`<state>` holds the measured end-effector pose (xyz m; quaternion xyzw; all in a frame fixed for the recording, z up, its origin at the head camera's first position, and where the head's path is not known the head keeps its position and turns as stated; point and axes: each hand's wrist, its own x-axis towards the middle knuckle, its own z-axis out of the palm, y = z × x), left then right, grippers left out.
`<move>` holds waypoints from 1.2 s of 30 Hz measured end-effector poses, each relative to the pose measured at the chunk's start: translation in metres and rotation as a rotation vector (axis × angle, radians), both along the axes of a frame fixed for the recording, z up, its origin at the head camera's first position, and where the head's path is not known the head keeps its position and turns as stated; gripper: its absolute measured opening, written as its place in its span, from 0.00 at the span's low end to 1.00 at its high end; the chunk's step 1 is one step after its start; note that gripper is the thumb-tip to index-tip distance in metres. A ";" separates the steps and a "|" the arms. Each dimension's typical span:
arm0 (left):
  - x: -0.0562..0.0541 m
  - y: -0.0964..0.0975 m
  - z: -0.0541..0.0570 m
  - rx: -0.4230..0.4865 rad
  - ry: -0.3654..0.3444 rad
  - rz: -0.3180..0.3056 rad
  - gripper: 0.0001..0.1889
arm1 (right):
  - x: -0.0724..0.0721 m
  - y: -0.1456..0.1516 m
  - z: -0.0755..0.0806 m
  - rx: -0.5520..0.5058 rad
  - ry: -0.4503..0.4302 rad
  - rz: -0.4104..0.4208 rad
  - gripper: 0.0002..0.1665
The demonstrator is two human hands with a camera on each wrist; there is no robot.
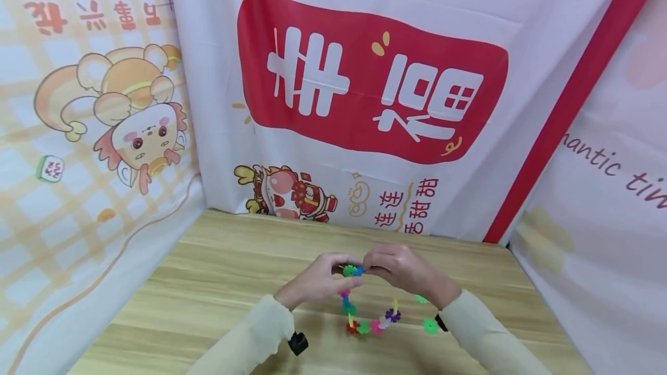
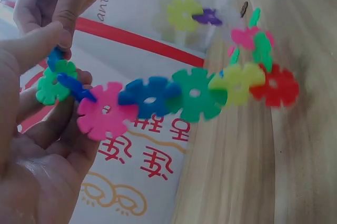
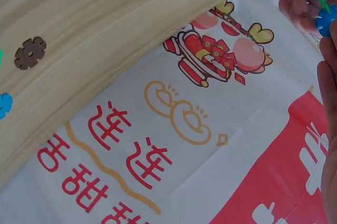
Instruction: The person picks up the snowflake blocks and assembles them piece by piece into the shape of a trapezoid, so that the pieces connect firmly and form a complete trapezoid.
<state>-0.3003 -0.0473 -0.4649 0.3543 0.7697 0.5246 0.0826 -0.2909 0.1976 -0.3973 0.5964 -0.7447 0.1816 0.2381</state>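
Note:
Both hands meet over the table at one end of a chain of notched plastic flower discs. In the head view my left hand [image 1: 319, 278] pinches the chain near a green disc [image 1: 350, 271]. My right hand [image 1: 405, 265] grips a blue disc [image 1: 359, 271] beside it, fingertips largely covering it in the left wrist view. From the left hand the chain droops through a pink disc [image 2: 107, 110], a blue disc, a teal disc [image 2: 196, 94] and a yellow disc to a red disc [image 2: 275, 85]. It curves on to a purple disc [image 1: 393, 315] and a yellow disc [image 2: 184, 14].
Loose green discs [image 1: 430, 326] lie by the right forearm on the wooden table [image 1: 208, 282]. A brown disc [image 3: 30, 53] and a light blue disc [image 3: 4, 105] also lie there. Printed cloth [image 1: 208, 74] hangs behind and at both sides.

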 end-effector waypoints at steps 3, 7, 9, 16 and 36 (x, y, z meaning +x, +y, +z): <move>-0.002 0.003 0.000 0.026 -0.002 0.011 0.15 | -0.001 0.006 0.000 0.021 -0.042 -0.038 0.14; -0.004 0.004 -0.001 0.030 -0.007 0.036 0.11 | -0.004 0.024 -0.007 0.074 -0.151 -0.226 0.13; -0.004 0.003 -0.003 0.023 -0.009 0.041 0.10 | -0.009 0.035 -0.015 0.124 -0.220 -0.337 0.12; -0.004 0.002 -0.001 0.018 -0.033 0.031 0.12 | -0.027 0.075 -0.059 0.288 -0.533 -0.633 0.16; 0.002 0.002 0.009 0.015 -0.072 -0.019 0.19 | -0.040 0.098 -0.110 0.132 -0.783 -0.672 0.04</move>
